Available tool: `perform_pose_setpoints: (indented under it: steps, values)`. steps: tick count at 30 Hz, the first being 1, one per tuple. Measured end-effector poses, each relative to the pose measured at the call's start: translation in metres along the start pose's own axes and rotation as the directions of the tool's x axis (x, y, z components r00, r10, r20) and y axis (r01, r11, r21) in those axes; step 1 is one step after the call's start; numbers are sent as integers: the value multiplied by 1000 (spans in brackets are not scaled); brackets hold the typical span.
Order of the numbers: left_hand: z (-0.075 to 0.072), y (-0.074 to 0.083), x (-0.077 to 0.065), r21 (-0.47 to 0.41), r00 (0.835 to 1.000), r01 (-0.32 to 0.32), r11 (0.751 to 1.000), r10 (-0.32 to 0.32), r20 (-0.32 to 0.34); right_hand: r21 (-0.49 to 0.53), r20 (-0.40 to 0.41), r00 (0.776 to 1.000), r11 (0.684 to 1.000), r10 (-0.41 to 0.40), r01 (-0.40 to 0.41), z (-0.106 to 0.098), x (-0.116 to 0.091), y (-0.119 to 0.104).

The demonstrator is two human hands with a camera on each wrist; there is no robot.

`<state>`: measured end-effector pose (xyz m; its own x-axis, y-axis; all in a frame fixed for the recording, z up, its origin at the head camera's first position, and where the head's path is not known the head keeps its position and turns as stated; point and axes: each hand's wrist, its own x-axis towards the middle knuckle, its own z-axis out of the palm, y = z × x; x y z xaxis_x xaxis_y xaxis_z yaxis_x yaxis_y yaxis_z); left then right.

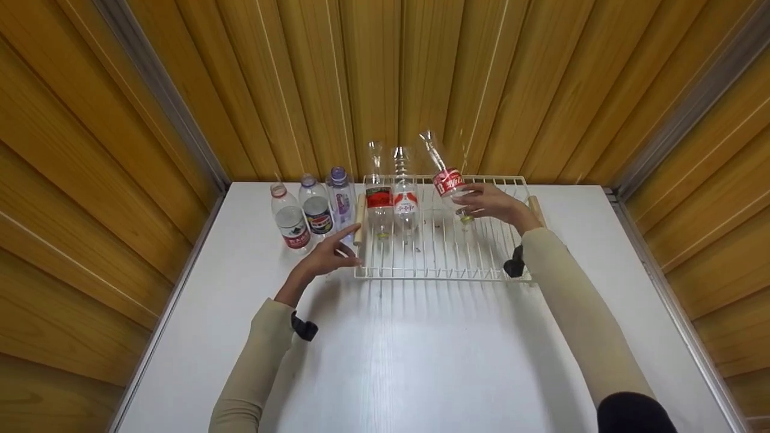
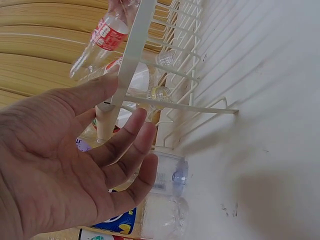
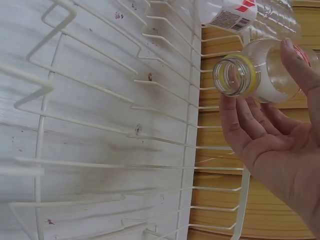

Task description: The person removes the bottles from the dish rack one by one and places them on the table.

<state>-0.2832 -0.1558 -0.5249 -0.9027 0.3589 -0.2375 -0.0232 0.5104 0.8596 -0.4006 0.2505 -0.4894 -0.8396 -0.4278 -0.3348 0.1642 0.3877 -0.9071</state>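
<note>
My right hand (image 1: 490, 203) grips a clear plastic bottle (image 1: 449, 182) with a red label, neck down and tilted, over the white wire rack (image 1: 445, 278). In the right wrist view its uncapped mouth (image 3: 232, 76) has a yellow ring, and the thumb and fingers stand around the neck end. My left hand (image 1: 328, 255) is at the rack's left end, one finger reaching to the wooden handle (image 1: 359, 225). In the left wrist view its other fingers are loosely bent. Two clear bottles stand neck down in the rack, one red-and-green labelled (image 1: 379, 197), one white-and-red labelled (image 1: 405, 203).
Left of the rack, three upright bottles stand on the white table (image 1: 385, 361): one red-and-white labelled (image 1: 293, 225), one dark-blue labelled (image 1: 317, 213) and one purplish (image 1: 341, 201). A slatted wooden wall (image 1: 373, 78) rises behind. Another wooden handle (image 1: 535, 210) is at the rack's right end.
</note>
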Motion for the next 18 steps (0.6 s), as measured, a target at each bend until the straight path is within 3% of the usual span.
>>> perform_pose_setpoints:
  steps: [12,18]
  values:
    - [-2,-2,0,-5,999,45,999,-45,16,181,-117,990,979,-76,97,-14,-31,-1]
    - [-2,-3,1,-3,1000,5,1000,-5,15,197,-113,980,963,-165,185,-16,-43,5]
